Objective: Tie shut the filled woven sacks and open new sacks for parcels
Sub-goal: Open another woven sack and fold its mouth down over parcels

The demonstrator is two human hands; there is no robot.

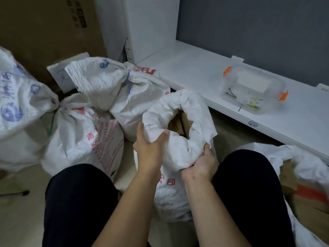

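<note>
Sack point(178, 148) rolled rim | left hand point(148, 148), right hand point(201, 166) both clutch it | red print point(168, 181) illegible

The open sack point(179, 152) at centre frame was white, with red characters and faint grey print low on its front. Above and to its left, a white tied sack point(106, 86) showed a blue emblem, red lettering and a blue tie point(128, 81). The white left sack point(83, 132) bore red and blue print and a green tie point(52, 122). At upper left, a brown cardboard box point(44, 29) carried black print. On the white shelf point(187, 68) at right, a clear tub point(252, 91) had orange clips point(283, 95), below a slate-grey wall point(249, 24).
</note>
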